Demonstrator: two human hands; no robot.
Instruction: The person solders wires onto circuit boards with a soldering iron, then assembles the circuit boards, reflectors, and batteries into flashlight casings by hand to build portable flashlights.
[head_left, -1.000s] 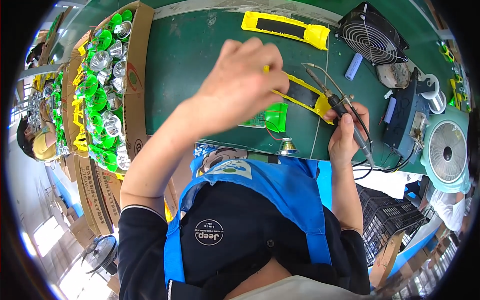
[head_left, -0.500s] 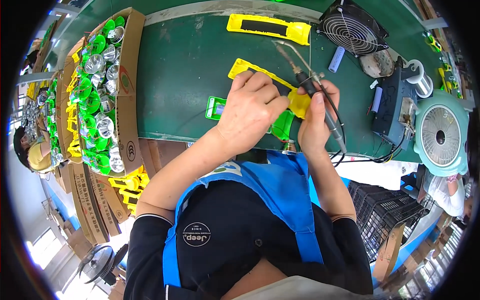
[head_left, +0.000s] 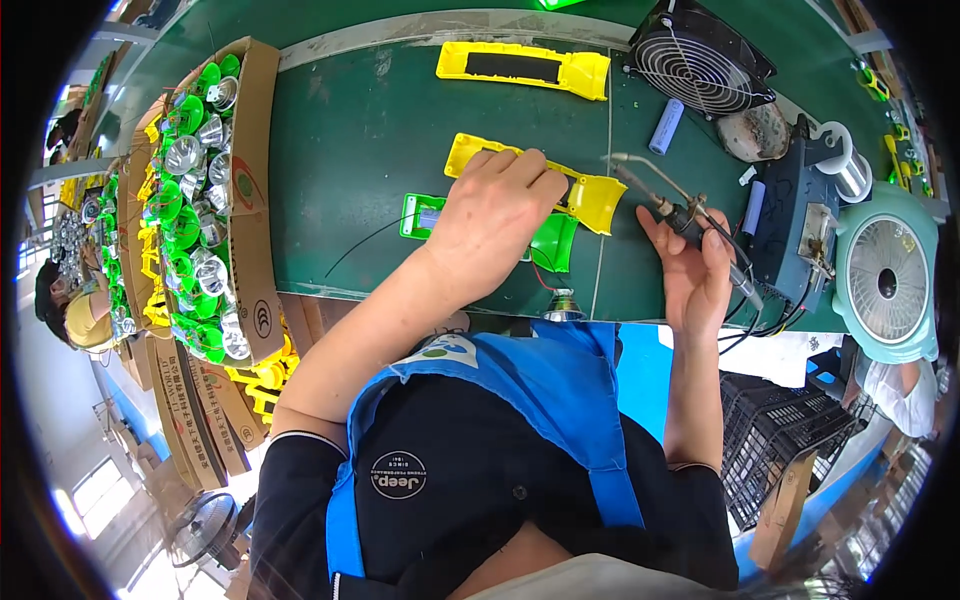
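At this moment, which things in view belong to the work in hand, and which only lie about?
Probably in the work:
soldering iron, in the right hand
yellow casing, under the left hand
green casing, reflector

Apparently just lying about:
mint fan
black crate
black fan

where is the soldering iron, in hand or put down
In hand: the right hand holds the soldering iron between thumb and fingers, its tip pointing up and left in the picture.

This is an assembly workshop: it has a green workbench [head_left: 340,130], soldering iron [head_left: 685,223], solder spool [head_left: 853,180] and a carton [head_left: 254,170] of lamp parts [head_left: 184,155].
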